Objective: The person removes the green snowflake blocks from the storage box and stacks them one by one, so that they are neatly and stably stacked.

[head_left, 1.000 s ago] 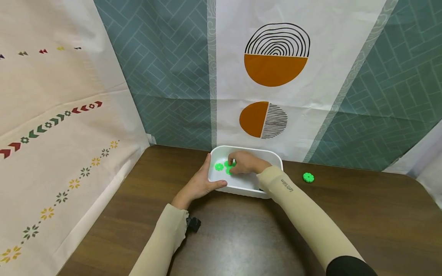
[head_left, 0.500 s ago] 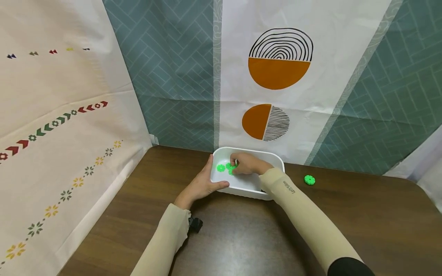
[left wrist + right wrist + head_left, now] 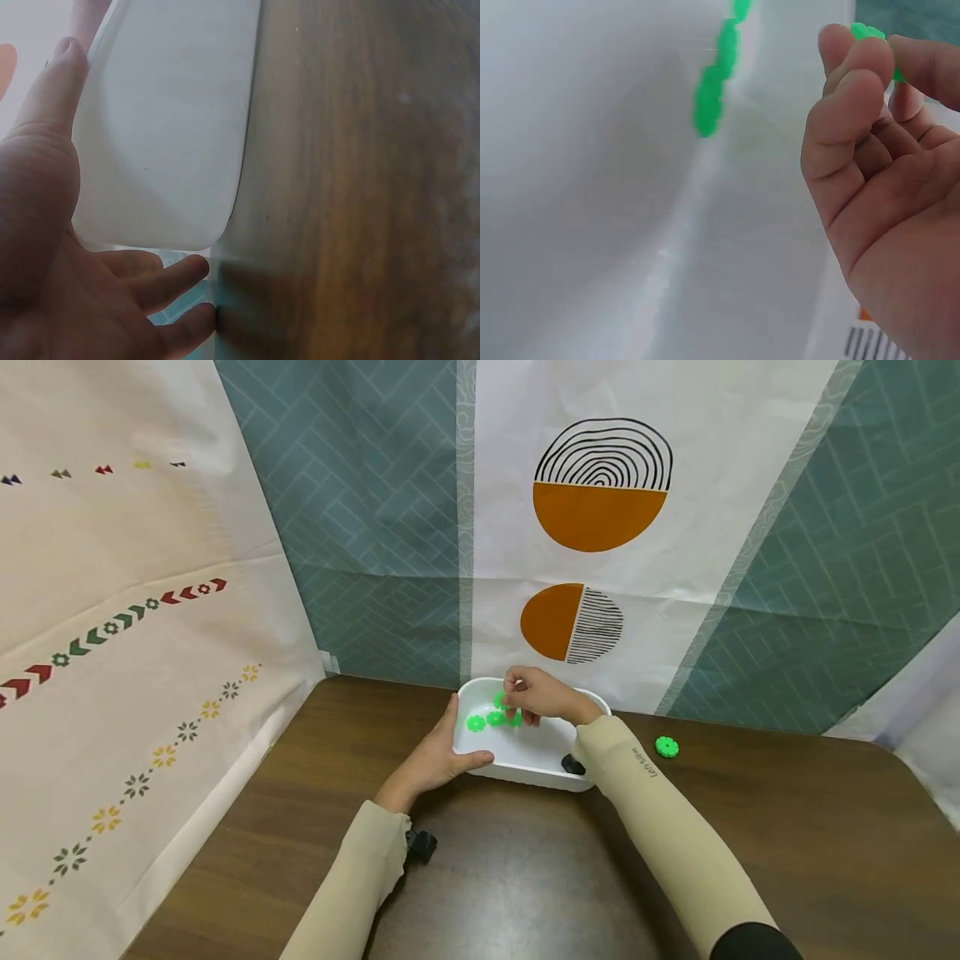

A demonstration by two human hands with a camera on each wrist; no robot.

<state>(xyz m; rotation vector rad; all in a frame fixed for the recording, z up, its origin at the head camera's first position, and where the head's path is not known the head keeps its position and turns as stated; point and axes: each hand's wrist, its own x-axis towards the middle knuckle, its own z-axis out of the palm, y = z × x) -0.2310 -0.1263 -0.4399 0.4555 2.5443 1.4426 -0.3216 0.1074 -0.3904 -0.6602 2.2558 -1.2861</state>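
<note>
My left hand [image 3: 433,760] rests on the left corner of a white plastic tub [image 3: 540,779], thumb along the front rim and fingers straight along the end. In the left wrist view its fingers [image 3: 169,285] are spread beside the tub's end wall. Above the tub, my right hand [image 3: 543,693] pinches a small green notched disc [image 3: 500,700]. The right wrist view shows this disc [image 3: 865,31] between thumb and fingertips, partly hidden by them. Below, 3 similar green discs [image 3: 476,723] lie on the tub's floor near its left side.
To the right of the tub, another green disc [image 3: 667,747], seemingly stacked, lies on the brown wooden table [image 3: 510,877]. Patterned cloth [image 3: 382,568] hangs close behind the tub, and a cream cloth [image 3: 135,693] borders the table on the left.
My right hand has risen from the tub's floor with a green disc pinched in it, uncovering the discs below. The left hand keeps its place on the tub.
</note>
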